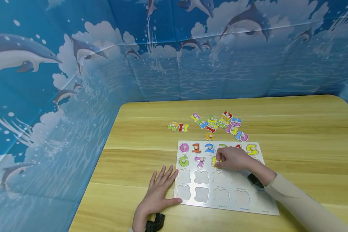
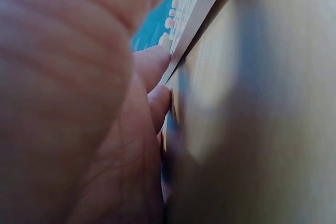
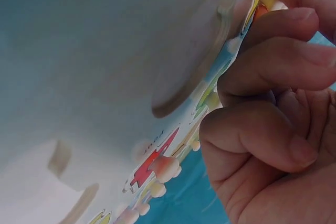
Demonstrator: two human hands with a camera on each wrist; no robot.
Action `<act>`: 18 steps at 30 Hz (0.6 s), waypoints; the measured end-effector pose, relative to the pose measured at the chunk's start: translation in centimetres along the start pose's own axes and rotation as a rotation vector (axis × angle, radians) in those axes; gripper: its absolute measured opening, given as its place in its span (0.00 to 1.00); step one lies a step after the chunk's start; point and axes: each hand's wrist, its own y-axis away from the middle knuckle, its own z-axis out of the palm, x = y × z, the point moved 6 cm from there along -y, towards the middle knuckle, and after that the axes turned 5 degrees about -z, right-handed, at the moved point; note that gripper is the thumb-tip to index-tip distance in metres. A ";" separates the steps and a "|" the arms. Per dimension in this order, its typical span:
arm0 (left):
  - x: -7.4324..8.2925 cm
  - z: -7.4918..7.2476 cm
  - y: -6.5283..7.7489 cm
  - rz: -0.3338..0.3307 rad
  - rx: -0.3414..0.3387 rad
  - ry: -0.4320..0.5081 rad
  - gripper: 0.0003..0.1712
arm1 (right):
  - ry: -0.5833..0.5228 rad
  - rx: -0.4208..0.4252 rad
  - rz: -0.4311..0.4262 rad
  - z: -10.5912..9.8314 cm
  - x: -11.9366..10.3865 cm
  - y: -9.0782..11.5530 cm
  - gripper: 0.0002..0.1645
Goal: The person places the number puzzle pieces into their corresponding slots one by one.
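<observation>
A white number puzzle board (image 1: 188, 180) lies on the table, its top row filled with number pieces. My right hand (image 1: 233, 158) is over the second row and pinches the yellow eight (image 1: 214, 162) by its knob. In the right wrist view the fingers (image 3: 257, 135) curl close above the board, near the red four (image 3: 147, 169). Flat on the wood, with fingers spread, my left hand (image 1: 159, 193) touches the board's left edge. The green six (image 1: 183, 161) and purple seven (image 1: 199, 161) sit in their slots left of the eight.
Behind the board lies a loose cluster of number pieces (image 1: 211, 127), including an orange nine (image 1: 209, 136). A red-and-yellow eleven (image 1: 183, 127) and a green-and-yellow piece (image 1: 173, 126) lie to its left. A blue dolphin-print cloth (image 1: 174, 74) hangs behind the wooden table (image 1: 127, 161).
</observation>
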 end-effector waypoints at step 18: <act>0.1 0.0 0.0 0.005 0.003 -0.011 0.53 | -0.090 0.079 0.041 -3.5 2.4 -4.4 0.14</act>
